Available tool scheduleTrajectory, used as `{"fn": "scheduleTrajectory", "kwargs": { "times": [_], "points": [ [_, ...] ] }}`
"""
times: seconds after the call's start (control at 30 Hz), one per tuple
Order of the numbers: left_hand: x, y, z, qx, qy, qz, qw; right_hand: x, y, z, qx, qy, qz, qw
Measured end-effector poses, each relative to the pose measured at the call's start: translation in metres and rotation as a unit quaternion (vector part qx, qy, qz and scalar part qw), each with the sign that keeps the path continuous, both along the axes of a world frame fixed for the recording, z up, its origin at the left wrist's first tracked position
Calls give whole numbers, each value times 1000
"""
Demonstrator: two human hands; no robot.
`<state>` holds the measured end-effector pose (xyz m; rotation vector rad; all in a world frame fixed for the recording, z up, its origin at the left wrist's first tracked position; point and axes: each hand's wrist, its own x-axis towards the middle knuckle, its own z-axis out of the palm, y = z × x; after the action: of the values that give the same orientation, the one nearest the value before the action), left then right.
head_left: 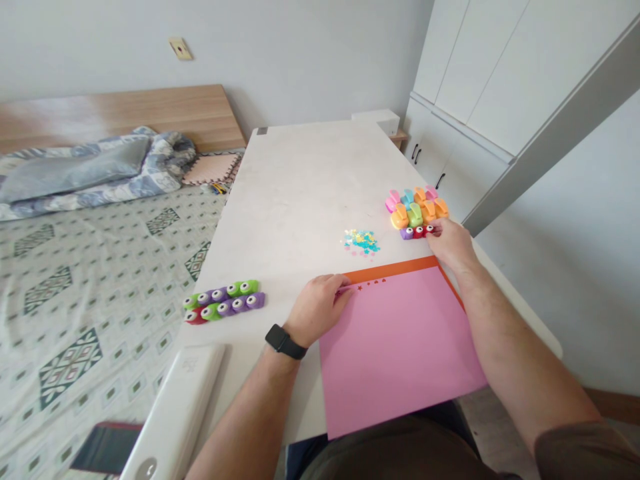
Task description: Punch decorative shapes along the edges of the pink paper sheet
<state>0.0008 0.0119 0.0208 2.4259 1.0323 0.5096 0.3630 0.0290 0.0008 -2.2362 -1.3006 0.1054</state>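
A pink sheet of paper lies at the table's front edge, over an orange sheet that shows along the top and right. Star and other small cut-outs run near its top edge. My left hand, with a black watch on the wrist, pinches the pink sheet's top left corner. My right hand has its fingers closed on a small red craft punch at the right end of a short row. Behind that row sit several bigger orange, green, blue and pink punches.
Paper confetti lies in a pile beyond the sheets. Two rows of small green, purple and red punches stand on the left. A long white device rests at the table's left edge, near a bed. White cabinets stand at right.
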Motion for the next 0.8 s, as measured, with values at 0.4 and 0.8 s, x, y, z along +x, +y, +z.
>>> {"fn": "scheduleTrajectory", "kwargs": {
  "times": [0.4,0.8],
  "points": [
    [0,0,0,-2,2,-1,1000,-2,1,-1,-5,-7,-4,1000],
    [-1,0,1,0,2,-1,1000,-10,0,4,21,-57,27,998]
  ]
}}
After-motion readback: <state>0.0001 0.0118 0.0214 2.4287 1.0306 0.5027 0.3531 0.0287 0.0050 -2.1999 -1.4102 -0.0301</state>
